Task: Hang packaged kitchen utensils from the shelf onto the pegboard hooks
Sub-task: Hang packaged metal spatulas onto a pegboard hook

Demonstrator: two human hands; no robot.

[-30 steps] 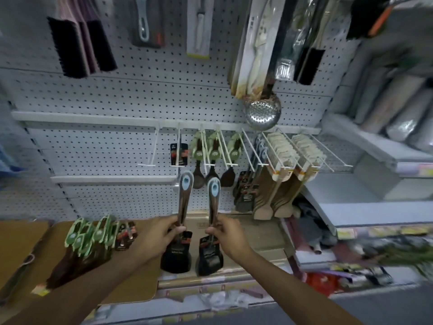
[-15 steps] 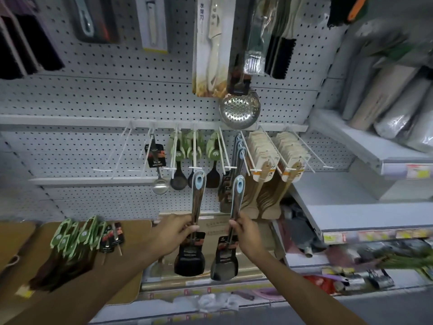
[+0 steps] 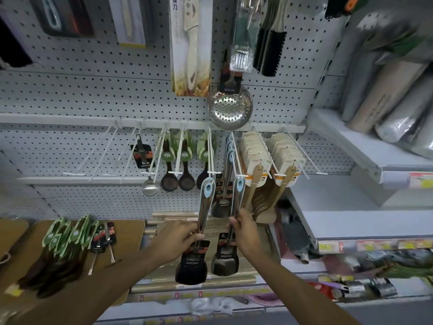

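My left hand (image 3: 178, 240) grips the steel handle of a black spatula (image 3: 191, 266) whose blue-ringed hanging hole (image 3: 209, 187) points up. My right hand (image 3: 243, 233) grips a second, matching spatula (image 3: 225, 259); its blue loop (image 3: 239, 185) sits just under the tip of a white pegboard hook (image 3: 236, 158). That hook carries several identical spatulas. Both held spatulas are upright, blades down, with black label cards on the necks.
Green-handled black spoons (image 3: 68, 238) and small steel ladles (image 3: 103, 240) lie on wooden boards (image 3: 131, 228) on the left shelf. Bare hooks (image 3: 98, 151) stick out at left. Wooden spatulas (image 3: 257, 160), a steel skimmer (image 3: 230, 106) and a grey shelf (image 3: 351, 141) crowd the right.
Both hands have carried the spatulas up and to the right, from in front of the green-spoon hooks toward the hook with the blue-looped spatulas. The right one's loop has neared the hook tip.
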